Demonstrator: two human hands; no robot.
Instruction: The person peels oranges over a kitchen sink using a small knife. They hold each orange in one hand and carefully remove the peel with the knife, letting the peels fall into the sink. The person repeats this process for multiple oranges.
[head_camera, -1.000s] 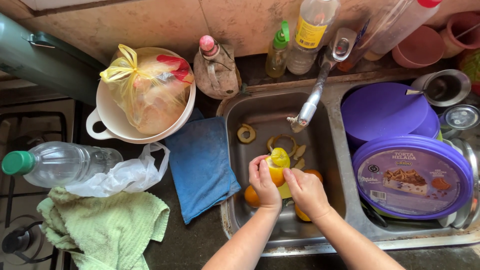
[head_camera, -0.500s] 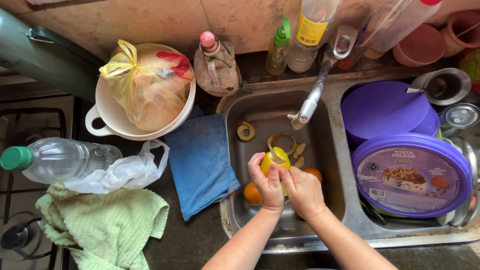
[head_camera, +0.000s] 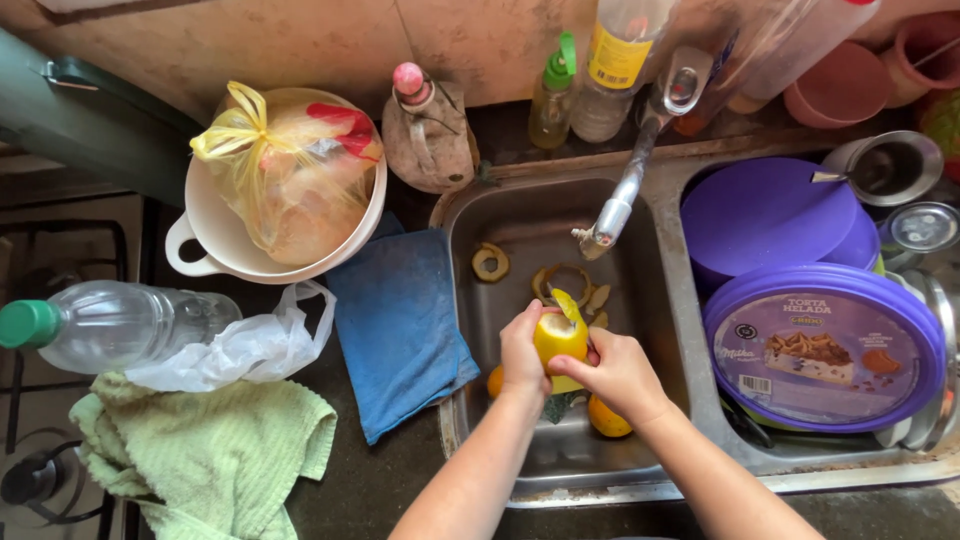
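Over the steel sink (head_camera: 500, 215) my left hand (head_camera: 521, 352) grips a yellow citrus fruit (head_camera: 560, 335), partly peeled, with a strip of peel sticking up from its top. My right hand (head_camera: 618, 372) presses against the fruit's right side; whether it holds a blade is hidden. Curled peel pieces (head_camera: 570, 285) and a peel ring (head_camera: 490, 263) lie on the sink floor. Two orange fruits (head_camera: 607, 418) sit in the sink beneath my hands.
A tap (head_camera: 630, 190) reaches over the sink. Purple round containers (head_camera: 825, 345) fill the right basin. A blue cloth (head_camera: 400, 325) hangs over the sink's left edge. A white pot with a yellow bag (head_camera: 285, 180), a plastic bottle (head_camera: 110, 325) and a green towel (head_camera: 210, 455) lie left.
My hands and the fruit have shifted slightly, and the fruit has turned a little in my grip. The loose peel strip now stands at its top.
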